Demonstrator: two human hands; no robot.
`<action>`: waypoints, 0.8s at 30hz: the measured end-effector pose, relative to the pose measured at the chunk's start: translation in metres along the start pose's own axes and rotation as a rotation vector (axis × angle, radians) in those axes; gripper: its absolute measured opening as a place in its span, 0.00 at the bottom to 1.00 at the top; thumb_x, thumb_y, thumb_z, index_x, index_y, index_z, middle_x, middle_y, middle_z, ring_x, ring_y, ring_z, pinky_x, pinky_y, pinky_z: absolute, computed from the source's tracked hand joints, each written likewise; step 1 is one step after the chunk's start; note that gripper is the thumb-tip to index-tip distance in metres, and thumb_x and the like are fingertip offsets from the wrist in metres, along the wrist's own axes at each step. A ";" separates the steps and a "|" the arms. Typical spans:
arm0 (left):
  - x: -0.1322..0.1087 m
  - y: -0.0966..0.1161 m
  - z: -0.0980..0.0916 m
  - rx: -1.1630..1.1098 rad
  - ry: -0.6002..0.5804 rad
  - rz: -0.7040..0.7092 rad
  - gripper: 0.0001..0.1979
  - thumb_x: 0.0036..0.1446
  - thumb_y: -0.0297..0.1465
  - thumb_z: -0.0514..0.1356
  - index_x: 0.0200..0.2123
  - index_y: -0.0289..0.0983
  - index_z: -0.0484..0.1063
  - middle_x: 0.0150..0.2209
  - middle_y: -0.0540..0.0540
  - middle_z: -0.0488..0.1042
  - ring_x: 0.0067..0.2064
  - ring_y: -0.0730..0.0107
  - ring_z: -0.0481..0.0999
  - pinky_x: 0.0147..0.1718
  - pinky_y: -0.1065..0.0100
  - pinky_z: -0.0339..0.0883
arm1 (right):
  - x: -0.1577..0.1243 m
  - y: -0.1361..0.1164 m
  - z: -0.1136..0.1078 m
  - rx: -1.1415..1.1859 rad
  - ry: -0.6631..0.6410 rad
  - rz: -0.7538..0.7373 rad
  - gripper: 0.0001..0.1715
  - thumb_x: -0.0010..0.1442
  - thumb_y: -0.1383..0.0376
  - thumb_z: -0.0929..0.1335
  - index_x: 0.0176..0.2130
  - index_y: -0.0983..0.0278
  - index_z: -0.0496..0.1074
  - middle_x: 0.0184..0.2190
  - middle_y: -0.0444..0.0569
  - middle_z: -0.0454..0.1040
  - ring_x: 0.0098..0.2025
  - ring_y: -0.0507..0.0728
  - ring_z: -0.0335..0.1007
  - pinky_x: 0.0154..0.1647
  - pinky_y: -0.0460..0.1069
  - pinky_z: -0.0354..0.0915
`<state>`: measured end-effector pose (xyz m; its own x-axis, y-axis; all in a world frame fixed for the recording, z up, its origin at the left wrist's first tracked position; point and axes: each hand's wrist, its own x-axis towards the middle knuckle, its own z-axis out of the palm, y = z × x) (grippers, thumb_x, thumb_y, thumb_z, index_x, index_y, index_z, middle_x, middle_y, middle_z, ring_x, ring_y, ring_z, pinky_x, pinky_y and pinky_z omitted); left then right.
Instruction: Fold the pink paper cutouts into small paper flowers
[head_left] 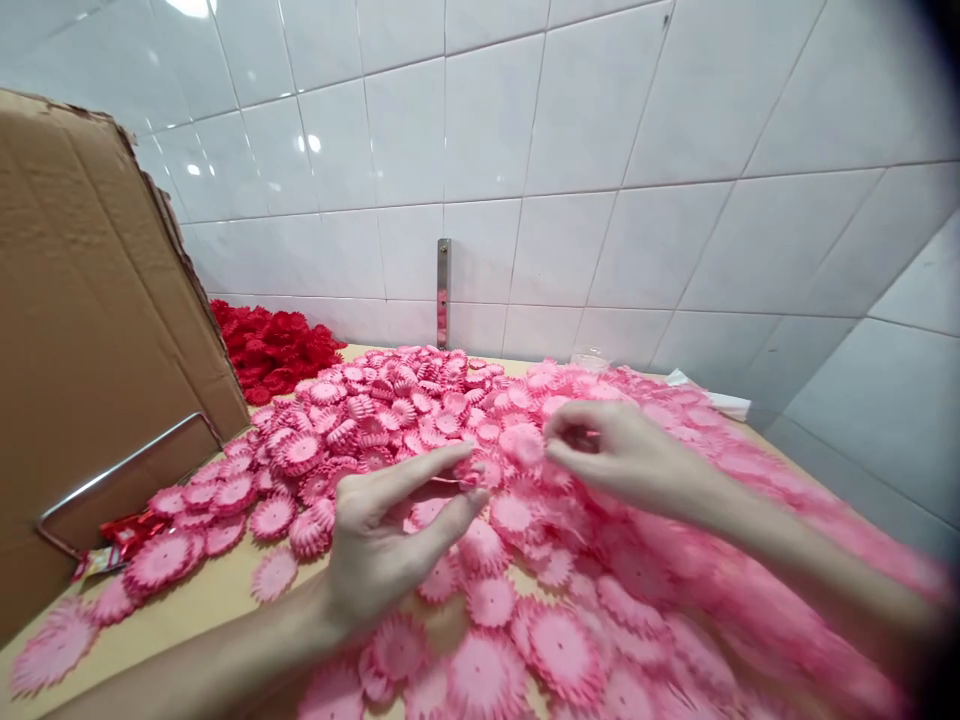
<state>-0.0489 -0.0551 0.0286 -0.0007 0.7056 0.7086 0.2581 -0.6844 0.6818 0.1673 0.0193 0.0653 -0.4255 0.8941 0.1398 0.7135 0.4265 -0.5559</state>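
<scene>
Open air above pink discs (491,600), cardboard (90,300) blocking left, wall (562,130) behind

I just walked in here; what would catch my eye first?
Probably the mass of pink, frilly-edged round discs spread over most of the tan tabletop, with a bare left hand and a bare right hand above its middle. Next comes the heap of deep-red, frilly pieces at the back left, beside the upright brown cardboard panel.

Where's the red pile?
Head view, left of centre: the red pile sits by the tiled wall, just right of the cardboard and behind the pink pieces.
</scene>
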 end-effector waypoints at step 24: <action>-0.006 -0.008 0.005 -0.276 -0.175 -0.266 0.17 0.51 0.19 0.65 0.45 0.36 0.77 0.39 0.46 0.82 0.38 0.63 0.83 0.41 0.65 0.80 | -0.015 -0.032 -0.003 0.581 -0.460 -0.071 0.14 0.58 0.56 0.69 0.34 0.66 0.75 0.24 0.43 0.64 0.25 0.49 0.53 0.23 0.45 0.50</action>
<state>-0.0463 -0.0533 0.0179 0.1380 0.8687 0.4757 0.0026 -0.4806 0.8769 0.1526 -0.0069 0.0833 -0.7408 0.6650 -0.0948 0.3206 0.2261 -0.9198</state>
